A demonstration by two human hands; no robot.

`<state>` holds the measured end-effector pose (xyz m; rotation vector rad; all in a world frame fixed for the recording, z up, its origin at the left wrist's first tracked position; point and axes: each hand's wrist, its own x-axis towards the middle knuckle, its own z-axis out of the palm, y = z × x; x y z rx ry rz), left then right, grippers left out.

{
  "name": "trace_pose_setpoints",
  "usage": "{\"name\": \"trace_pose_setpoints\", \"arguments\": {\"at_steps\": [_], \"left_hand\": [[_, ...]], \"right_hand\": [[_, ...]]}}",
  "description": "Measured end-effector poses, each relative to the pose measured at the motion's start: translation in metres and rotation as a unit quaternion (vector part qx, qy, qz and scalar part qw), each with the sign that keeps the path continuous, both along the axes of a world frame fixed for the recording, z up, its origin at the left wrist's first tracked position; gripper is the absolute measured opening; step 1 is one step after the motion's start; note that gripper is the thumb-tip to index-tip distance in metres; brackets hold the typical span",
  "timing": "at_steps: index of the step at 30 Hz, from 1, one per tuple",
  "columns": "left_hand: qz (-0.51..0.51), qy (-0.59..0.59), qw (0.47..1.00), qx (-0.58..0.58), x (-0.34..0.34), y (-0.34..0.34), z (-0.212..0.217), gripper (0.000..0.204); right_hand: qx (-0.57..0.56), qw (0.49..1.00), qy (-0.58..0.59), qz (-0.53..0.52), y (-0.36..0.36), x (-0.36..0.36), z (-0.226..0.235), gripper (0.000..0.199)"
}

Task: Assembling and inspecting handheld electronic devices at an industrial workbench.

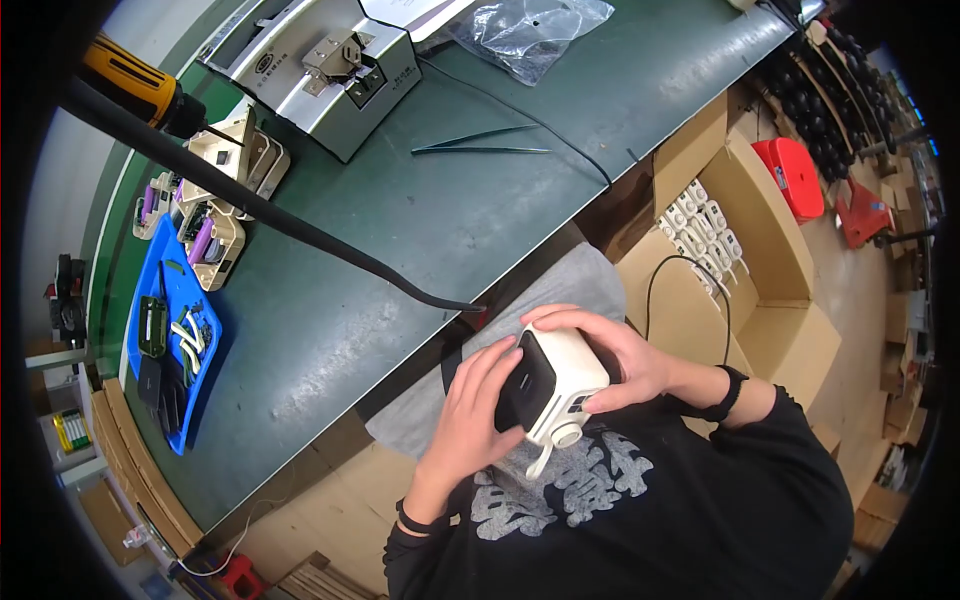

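Observation:
Above my lap I hold a cream-white boxy device between both hands. It has a dark panel on one side, a round knob at one corner, and a short pale strap beside the knob. My left hand presses on its dark side with fingers stretched along it and the thumb near the lower edge. Around the opposite side my right hand is wrapped, with fingers over the top and the thumb by small dark ports. The device's underside is hidden from view.
A green-topped table lies ahead, with tweezers, a metal test box, a plastic bag, a blue parts tray and opened housings. A yellow power screwdriver and black cable hang above. At right stands a cardboard box of white pieces.

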<state>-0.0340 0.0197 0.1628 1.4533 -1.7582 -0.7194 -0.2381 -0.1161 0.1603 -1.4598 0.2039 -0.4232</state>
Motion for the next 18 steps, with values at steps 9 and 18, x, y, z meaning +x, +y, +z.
{"name": "trace_pose_setpoints", "arguments": {"at_steps": [9, 18], "left_hand": [[-0.064, 0.040, 0.974, 0.214, -0.003, -0.007, -0.056, 0.068], [-0.068, 0.259, 0.911, 0.314, 0.022, -0.008, -0.119, 0.054]], "right_hand": [[0.099, 0.989, 0.103, -0.049, -0.012, -0.032, -0.042, 0.083], [0.439, 0.896, 0.066, 0.011, -0.005, -0.033, -0.084, 0.084]]}}
